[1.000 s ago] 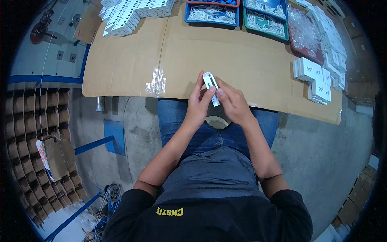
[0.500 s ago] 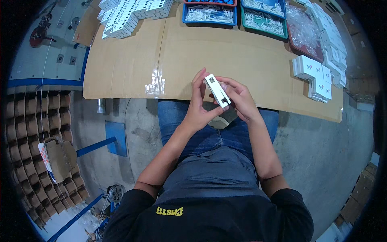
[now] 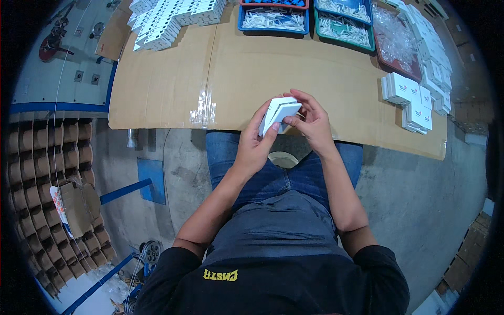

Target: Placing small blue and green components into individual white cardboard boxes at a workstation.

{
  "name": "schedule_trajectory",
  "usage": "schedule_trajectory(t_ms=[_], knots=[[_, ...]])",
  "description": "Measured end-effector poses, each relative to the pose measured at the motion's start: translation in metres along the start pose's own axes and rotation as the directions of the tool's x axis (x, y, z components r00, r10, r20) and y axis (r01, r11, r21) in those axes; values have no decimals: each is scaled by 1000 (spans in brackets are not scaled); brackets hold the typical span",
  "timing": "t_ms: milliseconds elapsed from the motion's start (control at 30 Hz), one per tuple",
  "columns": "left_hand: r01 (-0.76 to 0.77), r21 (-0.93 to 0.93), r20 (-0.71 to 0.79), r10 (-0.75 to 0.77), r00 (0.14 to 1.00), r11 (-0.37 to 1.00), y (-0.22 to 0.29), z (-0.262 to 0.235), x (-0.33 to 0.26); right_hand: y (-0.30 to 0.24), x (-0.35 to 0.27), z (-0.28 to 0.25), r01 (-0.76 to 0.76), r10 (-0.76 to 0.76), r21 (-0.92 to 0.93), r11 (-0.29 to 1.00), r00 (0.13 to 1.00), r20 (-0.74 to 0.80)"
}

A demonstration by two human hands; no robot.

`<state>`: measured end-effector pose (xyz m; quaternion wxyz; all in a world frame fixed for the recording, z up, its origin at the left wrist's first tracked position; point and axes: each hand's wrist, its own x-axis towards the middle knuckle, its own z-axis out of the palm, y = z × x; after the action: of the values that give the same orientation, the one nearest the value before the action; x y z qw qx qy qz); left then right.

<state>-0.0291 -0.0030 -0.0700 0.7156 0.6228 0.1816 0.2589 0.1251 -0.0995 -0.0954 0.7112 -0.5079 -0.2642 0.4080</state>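
A small white plastic case (image 3: 278,113) is between my two hands, just over the table's near edge. Its flat panel sits at an angle to the rest of the body, with a narrow gap between them. My left hand (image 3: 253,146) grips the case from the left and below, its thumb pressed on the face. At the upper right side, my right hand (image 3: 316,127) has its thumb and fingers closed on the case's edge. The fingers behind the case are partly hidden.
Brown cardboard (image 3: 252,68) covers the table. White units (image 3: 178,21) are stacked far left. At the back stand a blue tray (image 3: 273,32) and a green tray (image 3: 344,45) of small white parts, and a red tray (image 3: 395,70) of clear plastic. White boxes (image 3: 404,90) are stacked right.
The case has been turned from its narrow side to its broad face, and a panel now stands at an angle on it. My right hand has shifted to the upper right edge.
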Motion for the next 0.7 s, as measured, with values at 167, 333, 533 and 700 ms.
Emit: schedule_trajectory(t_ms=[167, 333, 533, 700], knots=[[-69, 6, -54, 69, 996, 998, -7, 6, 1, 6, -2, 12, -51, 69, 122, 991, 987, -144], [218, -312, -114, -265, 958, 924, -9, -3, 6, 5, -3, 7, 5, -5, 36, 999, 1000, -4], [537, -402, 201, -501, 842, 742, 0, -22, 10, -2, 0, 7, 298, -251, -491, 819, 954, 162], [284, -484, -106, -378, 920, 828, -8, -4, 5, 0, -8, 26, 55, -76, -268, 962, 995, -69]])
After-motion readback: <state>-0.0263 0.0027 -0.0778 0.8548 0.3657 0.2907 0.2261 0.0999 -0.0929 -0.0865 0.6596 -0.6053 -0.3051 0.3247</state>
